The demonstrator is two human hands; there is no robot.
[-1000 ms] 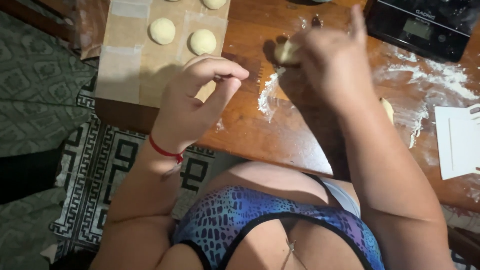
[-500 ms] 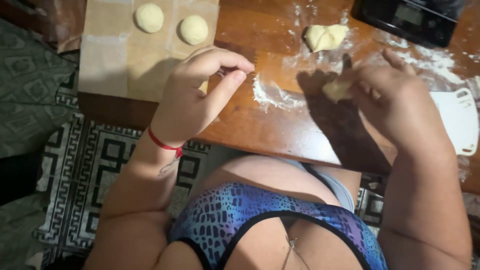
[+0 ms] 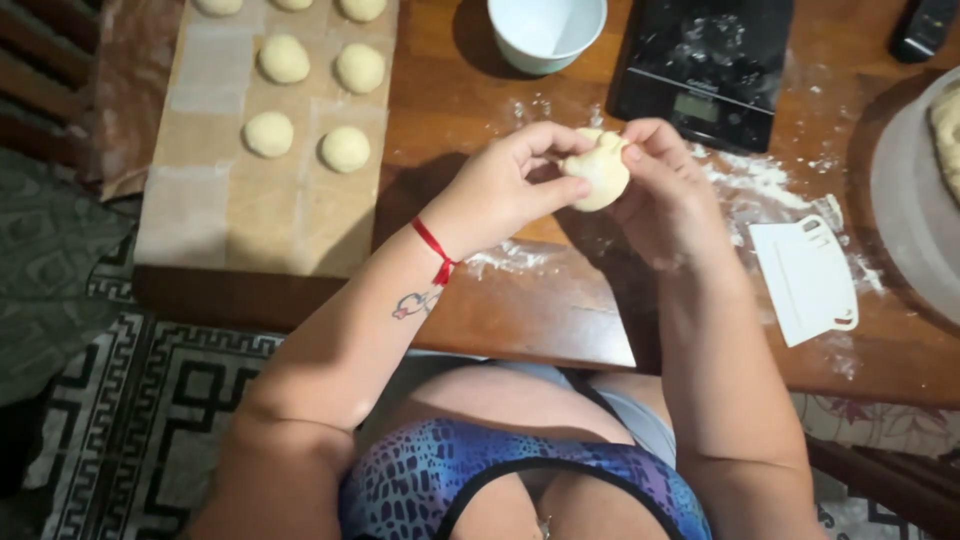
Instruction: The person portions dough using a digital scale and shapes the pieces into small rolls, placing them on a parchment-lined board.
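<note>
Both hands have come together since half a second ago: right hand (image 3: 665, 190) carried its dough piece (image 3: 598, 170) in to meet the left hand (image 3: 500, 190) above the wooden table (image 3: 500, 310). Left to right: parchment sheet (image 3: 230, 190) with rolled dough balls (image 3: 345, 148), left fingers pinched onto the dough's left side, dough held off the table between both hands, right fingers clamped on its right side. White bowl (image 3: 546, 30) and black kitchen scale (image 3: 705, 65) behind. White dough scraper (image 3: 805, 280) lies on floured wood at right.
</note>
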